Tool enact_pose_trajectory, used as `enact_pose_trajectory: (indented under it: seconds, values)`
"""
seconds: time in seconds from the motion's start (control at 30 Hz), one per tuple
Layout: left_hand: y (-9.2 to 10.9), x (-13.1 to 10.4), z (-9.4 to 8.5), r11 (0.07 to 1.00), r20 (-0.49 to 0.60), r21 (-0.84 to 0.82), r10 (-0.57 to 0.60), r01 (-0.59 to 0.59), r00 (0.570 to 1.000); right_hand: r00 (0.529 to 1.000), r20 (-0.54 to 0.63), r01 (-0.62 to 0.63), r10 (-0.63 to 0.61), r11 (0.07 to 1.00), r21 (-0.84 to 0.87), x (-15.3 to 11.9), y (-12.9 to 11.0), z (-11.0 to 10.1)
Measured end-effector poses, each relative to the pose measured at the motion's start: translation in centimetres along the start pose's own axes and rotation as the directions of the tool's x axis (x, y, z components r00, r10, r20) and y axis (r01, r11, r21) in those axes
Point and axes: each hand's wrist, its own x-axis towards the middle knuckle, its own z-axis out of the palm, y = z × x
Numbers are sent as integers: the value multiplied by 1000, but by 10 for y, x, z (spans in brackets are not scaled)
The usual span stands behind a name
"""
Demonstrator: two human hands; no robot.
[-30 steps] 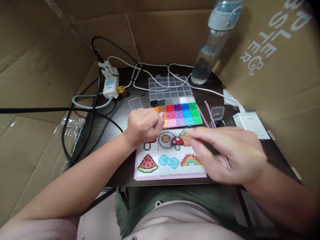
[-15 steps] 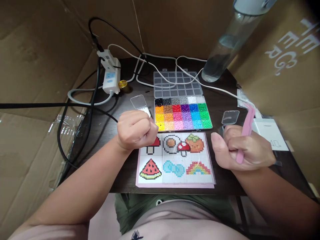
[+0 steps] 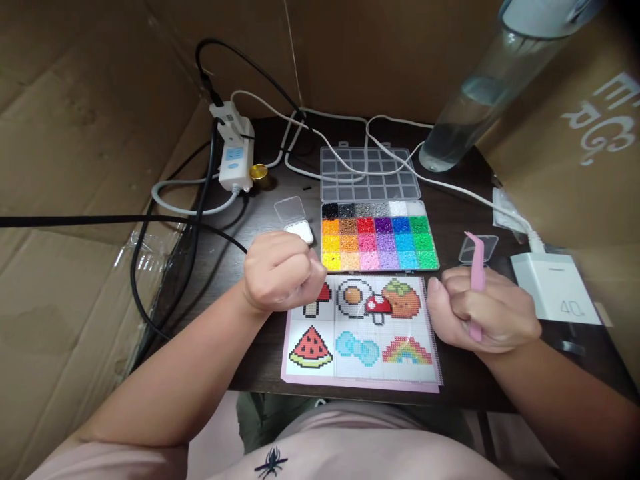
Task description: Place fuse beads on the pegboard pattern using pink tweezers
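Note:
My left hand (image 3: 283,272) is a closed fist over the upper left corner of the pattern sheet (image 3: 307,381), partly covering a mushroom picture. Nothing sticks out of that fist. On the right, my right hand (image 3: 493,310) is closed around pink tweezers (image 3: 479,267), whose bent tip points up and to the left. Between and below my hands lies the sheet, with a clear pegboard on it. It shows a watermelon, an egg, a persimmon, a bow and a rainbow. Above it, an open bead box (image 3: 380,271) holds small beads sorted by colour.
A small white box with its clear lid up (image 3: 300,232) sits behind my left hand. Another clear lid (image 3: 485,248) stands behind my right. A power strip (image 3: 237,163), gold cup (image 3: 259,175), bottle (image 3: 465,120), white charger (image 3: 557,287) and cables surround the work. Cardboard walls enclose the table.
The view has shifted, so the table items sit farther right and lower. My right hand has moved left, off the charger, and the tweezers have turned more upright. My left hand stays a fist.

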Motion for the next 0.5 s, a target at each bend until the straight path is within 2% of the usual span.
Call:
enact_pose_trajectory:
  seconds: [0.17, 0.33, 0.5]
  values:
    - [1, -1, 0, 1000, -18, 4, -7, 7, 1000, 995, 92, 27, -32, 998, 55, 0, -2, 0]
    - [1, -3, -2, 997, -12, 12, -76, 76, 997, 990, 140, -4, -15, 990, 138, 2, -2, 0]
    - [-2, -4, -5, 997, -59, 3, -72, 72, 996, 984, 180, -10, -12, 993, 117, 9, -2, 1]
